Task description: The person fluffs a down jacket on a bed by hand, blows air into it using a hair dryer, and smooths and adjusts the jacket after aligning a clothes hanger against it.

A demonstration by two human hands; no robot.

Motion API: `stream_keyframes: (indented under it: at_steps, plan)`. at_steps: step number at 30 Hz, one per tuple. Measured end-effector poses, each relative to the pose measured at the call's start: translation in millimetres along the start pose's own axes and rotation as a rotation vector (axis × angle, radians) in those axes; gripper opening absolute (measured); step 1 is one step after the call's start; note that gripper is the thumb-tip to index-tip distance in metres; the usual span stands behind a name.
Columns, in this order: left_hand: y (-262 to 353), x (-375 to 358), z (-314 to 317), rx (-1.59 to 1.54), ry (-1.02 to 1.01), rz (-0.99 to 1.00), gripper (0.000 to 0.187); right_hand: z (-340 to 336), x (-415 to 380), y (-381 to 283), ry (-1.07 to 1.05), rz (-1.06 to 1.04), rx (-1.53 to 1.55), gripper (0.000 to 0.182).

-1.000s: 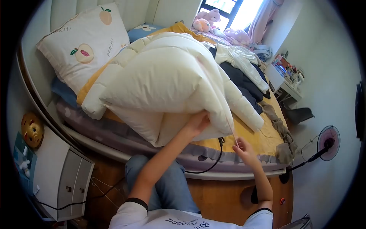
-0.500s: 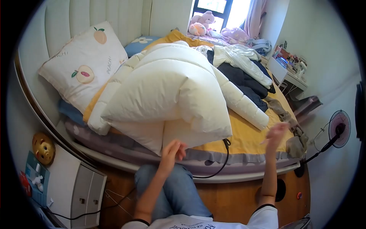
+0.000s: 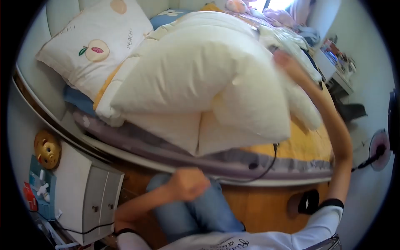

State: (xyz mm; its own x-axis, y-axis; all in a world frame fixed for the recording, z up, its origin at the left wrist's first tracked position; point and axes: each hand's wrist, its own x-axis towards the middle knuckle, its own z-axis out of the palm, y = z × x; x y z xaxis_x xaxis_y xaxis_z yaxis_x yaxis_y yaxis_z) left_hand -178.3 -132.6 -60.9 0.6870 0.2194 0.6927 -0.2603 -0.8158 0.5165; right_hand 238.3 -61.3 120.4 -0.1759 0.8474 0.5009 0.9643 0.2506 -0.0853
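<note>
A puffy white down jacket lies spread on the bed, its hem towards me and a sleeve at its right. My right hand reaches far forward to the jacket's right side, overlapping its edge near a pile of white and dark clothes. Motion smears its fingers. Low in front of my body, over my jeans, my left hand is curled into a fist, apart from the jacket; nothing sticks out of it.
A peach-print pillow leans at the bed's head. Yellow bedding shows at right, with a black cable hanging over the bed's edge. A bedside cabinet stands left, a fan right and a desk farther back.
My right hand has swung forward and up to the jacket's right side. My left hand has drawn back from the hem and curled tighter. The view has shifted, with the jacket looming larger.
</note>
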Motion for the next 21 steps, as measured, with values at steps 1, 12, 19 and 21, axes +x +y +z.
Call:
stream_keyframes:
  at_steps: [1,12,19,21]
  plan:
    - [-6.5,-16.1,5.4,0.023,-0.111,0.114,0.005,-33.4,41.0,33.2,0.134,-0.08,0.073,0.026]
    - [-6.8,-118.4,-25.9,-0.241,-0.803,-0.001,0.046,-52.4,161.7,-78.8,-0.14,0.259,-0.085,0.023]
    - [4.8,-95.5,-53.6,-0.144,-0.611,-0.364,0.019,-36.8,139.8,-58.1,-0.806,0.141,-0.181,0.04]
    - [37.1,-97.0,-55.7,0.019,-0.543,-0.625,0.022,-46.2,174.2,-63.2,-0.352,0.267,-0.093,0.05]
